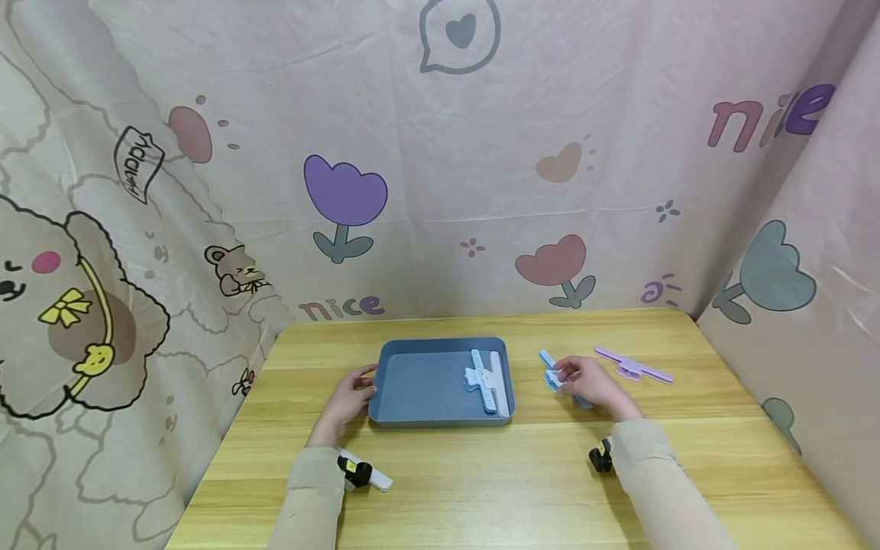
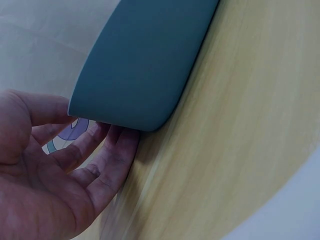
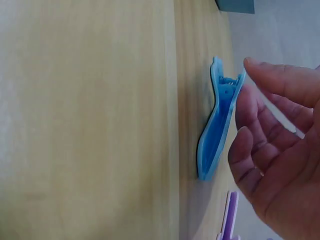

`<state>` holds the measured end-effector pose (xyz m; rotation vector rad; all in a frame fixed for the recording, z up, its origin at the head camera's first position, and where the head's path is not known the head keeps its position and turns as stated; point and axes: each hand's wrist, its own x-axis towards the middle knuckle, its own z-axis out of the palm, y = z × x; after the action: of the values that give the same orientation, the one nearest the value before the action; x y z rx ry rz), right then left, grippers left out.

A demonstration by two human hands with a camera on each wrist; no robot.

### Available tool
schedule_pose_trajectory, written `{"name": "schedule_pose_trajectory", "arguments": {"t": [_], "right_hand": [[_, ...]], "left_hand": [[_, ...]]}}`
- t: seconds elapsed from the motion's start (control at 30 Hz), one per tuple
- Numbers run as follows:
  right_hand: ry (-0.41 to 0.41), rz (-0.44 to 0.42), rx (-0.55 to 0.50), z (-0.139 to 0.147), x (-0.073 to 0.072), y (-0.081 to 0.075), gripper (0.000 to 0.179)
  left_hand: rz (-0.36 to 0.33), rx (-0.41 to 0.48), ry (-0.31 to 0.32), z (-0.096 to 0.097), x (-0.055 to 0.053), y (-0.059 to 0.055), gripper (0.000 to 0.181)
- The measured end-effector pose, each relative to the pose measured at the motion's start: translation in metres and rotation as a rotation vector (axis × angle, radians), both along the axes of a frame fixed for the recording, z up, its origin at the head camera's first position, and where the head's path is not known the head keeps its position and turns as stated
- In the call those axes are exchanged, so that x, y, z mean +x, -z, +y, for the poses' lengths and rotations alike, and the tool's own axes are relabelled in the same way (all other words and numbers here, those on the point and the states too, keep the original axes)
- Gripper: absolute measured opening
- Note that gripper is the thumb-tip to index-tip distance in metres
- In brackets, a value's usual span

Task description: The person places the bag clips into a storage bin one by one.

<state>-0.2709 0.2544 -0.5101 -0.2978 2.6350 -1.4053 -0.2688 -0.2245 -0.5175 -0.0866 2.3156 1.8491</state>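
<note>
A blue tray (image 1: 426,382) sits mid-table and holds a pale white-and-blue clip (image 1: 488,380) along its right side. My left hand (image 1: 364,386) rests with straight fingers against the tray's left near corner. The left wrist view shows those fingers (image 2: 107,155) under the tray's (image 2: 140,65) rounded corner. Right of the tray a blue clip (image 1: 550,372) lies flat on the wood. My right hand (image 1: 567,374) hovers over it. In the right wrist view its loosely bent fingers (image 3: 245,140) reach the blue clip's (image 3: 217,125) upper side without closing round it.
A purple clip (image 1: 632,367) lies further right on the wooden table (image 1: 481,489); its end shows in the right wrist view (image 3: 229,215). Printed fabric walls (image 1: 440,191) enclose the table at the back and on both sides. Small black wrist cameras (image 1: 354,470) sit on both sleeves.
</note>
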Motion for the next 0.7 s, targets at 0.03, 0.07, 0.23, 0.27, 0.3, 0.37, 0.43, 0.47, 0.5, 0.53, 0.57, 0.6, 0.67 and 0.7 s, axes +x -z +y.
{"name": "schedule_pose_trajectory", "arguments": {"t": [0.03, 0.07, 0.23, 0.27, 0.3, 0.37, 0.43, 0.47, 0.5, 0.53, 0.57, 0.6, 0.67, 0.7], "right_hand": [[0.005, -0.008, -0.006, -0.0010, 0.0001, -0.0003, 0.043], [0.009, -0.012, -0.007, -0.0017, 0.0002, -0.0003, 0.044], [0.060, 0.027, 0.063, -0.0025, -0.0019, 0.0021, 0.053], [0.060, 0.042, 0.075, -0.0022, -0.0028, 0.0032, 0.055], [0.060, 0.055, 0.082, -0.0018, -0.0035, 0.0041, 0.058], [0.049, 0.071, 0.080, -0.0015, -0.0052, 0.0064, 0.061], [0.027, 0.085, 0.068, -0.0011, -0.0063, 0.0079, 0.063], [0.018, 0.090, 0.066, -0.0009, -0.0068, 0.0085, 0.064], [0.010, 0.094, 0.066, -0.0012, -0.0073, 0.0090, 0.065], [0.001, 0.097, 0.069, -0.0016, -0.0077, 0.0093, 0.065], [-0.006, 0.095, 0.070, -0.0022, -0.0078, 0.0094, 0.065], [-0.014, 0.096, 0.075, -0.0029, -0.0079, 0.0093, 0.065], [-0.019, 0.085, 0.092, -0.0044, -0.0080, 0.0094, 0.065], [-0.020, 0.078, 0.100, -0.0053, -0.0080, 0.0093, 0.064]], "left_hand": [[0.001, -0.001, -0.001, 0.0001, -0.0001, 0.0001, 0.050], [0.002, -0.002, -0.001, 0.0001, -0.0002, 0.0004, 0.050], [0.003, 0.001, -0.005, -0.0005, -0.0002, 0.0021, 0.050], [0.003, 0.002, -0.005, -0.0006, 0.0001, 0.0021, 0.050], [0.003, 0.002, -0.004, -0.0007, 0.0003, 0.0021, 0.050], [0.003, 0.004, -0.006, -0.0008, 0.0009, 0.0018, 0.050], [0.004, 0.006, -0.003, -0.0004, 0.0016, 0.0007, 0.050], [0.004, 0.007, -0.003, -0.0002, 0.0018, 0.0001, 0.050], [0.004, 0.007, -0.003, -0.0001, 0.0019, -0.0001, 0.050], [0.005, 0.007, -0.004, 0.0000, 0.0018, -0.0004, 0.050], [0.003, 0.007, -0.005, 0.0001, 0.0018, -0.0007, 0.050], [0.001, 0.005, -0.007, 0.0002, 0.0017, -0.0011, 0.050], [0.000, 0.000, -0.008, 0.0002, 0.0010, -0.0008, 0.050], [-0.002, -0.001, -0.010, 0.0003, 0.0006, -0.0008, 0.049]]}}
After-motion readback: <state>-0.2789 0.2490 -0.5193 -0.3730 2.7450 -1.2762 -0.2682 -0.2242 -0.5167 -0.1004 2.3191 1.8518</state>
